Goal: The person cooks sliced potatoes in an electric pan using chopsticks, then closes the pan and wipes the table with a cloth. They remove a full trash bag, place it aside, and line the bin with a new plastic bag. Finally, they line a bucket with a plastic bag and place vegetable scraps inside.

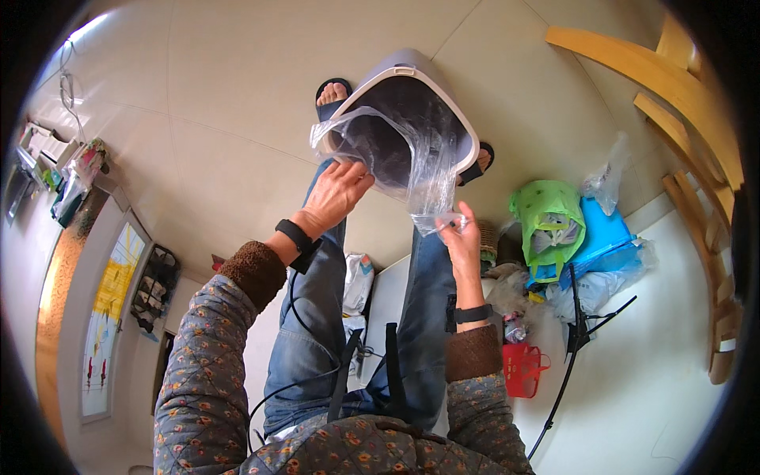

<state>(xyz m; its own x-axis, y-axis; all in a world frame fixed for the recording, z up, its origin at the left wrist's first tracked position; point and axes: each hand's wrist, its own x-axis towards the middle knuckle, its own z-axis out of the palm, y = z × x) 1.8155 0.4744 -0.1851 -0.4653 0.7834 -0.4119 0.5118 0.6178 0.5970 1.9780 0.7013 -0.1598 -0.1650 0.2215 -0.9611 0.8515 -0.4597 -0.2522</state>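
Note:
A trash bin with a pale rim (469,122) and dark inside stands on the floor between my sandaled feet. A clear plastic bag (430,172) lies partly inside the bin and spreads over its near side. My left hand (341,193), its fingers closed, holds the bag's film at the bin's near left rim. Lower right, outside the bin, my right hand (460,234) pinches the bag's edge between thumb and fingers. Both wrists wear dark bands.
Right of my legs are a green bag (549,222), a blue bag (602,231), a red basket (522,371) and a thin black stand (564,380). Curved wooden furniture (644,59) reaches in from the upper right. A black cable (297,368) runs over my left leg.

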